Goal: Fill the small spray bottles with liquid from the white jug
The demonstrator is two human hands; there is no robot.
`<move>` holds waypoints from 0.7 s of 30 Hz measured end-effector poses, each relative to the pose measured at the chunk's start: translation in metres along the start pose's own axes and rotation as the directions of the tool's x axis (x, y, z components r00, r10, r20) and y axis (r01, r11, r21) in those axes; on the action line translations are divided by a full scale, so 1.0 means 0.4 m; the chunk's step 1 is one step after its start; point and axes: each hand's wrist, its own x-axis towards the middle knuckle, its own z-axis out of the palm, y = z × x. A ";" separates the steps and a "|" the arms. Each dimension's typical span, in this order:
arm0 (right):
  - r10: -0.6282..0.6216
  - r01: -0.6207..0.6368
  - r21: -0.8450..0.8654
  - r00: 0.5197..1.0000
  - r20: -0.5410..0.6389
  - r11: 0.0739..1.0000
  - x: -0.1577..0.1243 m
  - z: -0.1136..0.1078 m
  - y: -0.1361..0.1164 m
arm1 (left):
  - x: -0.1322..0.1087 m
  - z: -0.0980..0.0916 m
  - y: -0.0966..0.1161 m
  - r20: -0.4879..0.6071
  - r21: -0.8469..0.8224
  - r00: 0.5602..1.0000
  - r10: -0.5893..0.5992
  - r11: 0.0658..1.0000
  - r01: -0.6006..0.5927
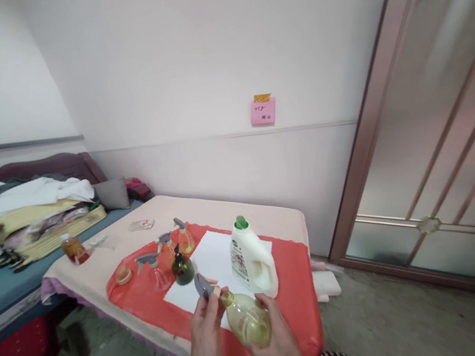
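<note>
The left hand [204, 322] pinches a grey trigger spray head [202, 285] in its fingers, while the right hand [275, 335] is curled around a translucent yellow-green bottle [250, 321], both held up over the red cloth [301, 307] on the table [212, 214]. The bottle tilts, its long axis running from the base by the right palm up and leftward to the neck [227, 298], which sits nearer the left grip. The spray head is just beside that neck; from here I can't tell whether they touch.
</note>
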 end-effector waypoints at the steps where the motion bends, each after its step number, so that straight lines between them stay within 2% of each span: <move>1: -0.014 0.014 0.008 1.000 -0.005 1.000 -0.001 -0.013 -0.012 | -0.009 0.004 0.007 0.028 -0.043 1.000 -0.013 0.999 0.014; 6: -0.132 0.133 0.021 0.991 -0.033 0.991 0.000 -0.059 -0.056 | -0.041 0.013 0.042 0.129 -0.074 0.990 -0.064 0.995 0.074; 8: -0.182 0.182 -0.008 0.982 -0.041 0.983 0.002 -0.068 -0.066 | -0.040 0.009 0.052 0.116 -0.050 0.992 -0.051 0.997 0.058; 10: -0.218 0.217 -0.042 0.975 -0.036 0.975 0.005 -0.073 -0.073 | -0.033 0.000 0.065 0.067 -0.003 0.998 0.007 1.000 -0.007; 13: -0.214 0.213 -0.051 0.976 -0.032 0.976 0.007 -0.071 -0.078 | -0.026 -0.016 0.096 0.026 0.169 0.991 0.128 0.977 -0.130; 15: -0.198 0.196 -0.044 0.980 -0.036 0.980 0.007 -0.064 -0.077 | -0.031 -0.021 0.114 0.071 0.322 0.983 0.168 0.929 -0.182; 17: -0.195 0.194 -0.034 0.980 -0.038 0.980 0.003 -0.054 -0.072 | -0.041 -0.018 0.122 0.125 0.419 0.979 0.160 0.886 -0.198; 19: -0.192 0.191 -0.016 0.981 -0.037 0.981 -0.005 -0.042 -0.065 | -0.051 -0.011 0.116 0.128 0.390 0.985 0.112 0.908 -0.154; 21: -0.157 0.158 0.015 0.987 -0.037 0.987 -0.015 -0.032 -0.057 | -0.057 -0.003 0.099 0.109 0.261 0.993 0.045 0.963 -0.072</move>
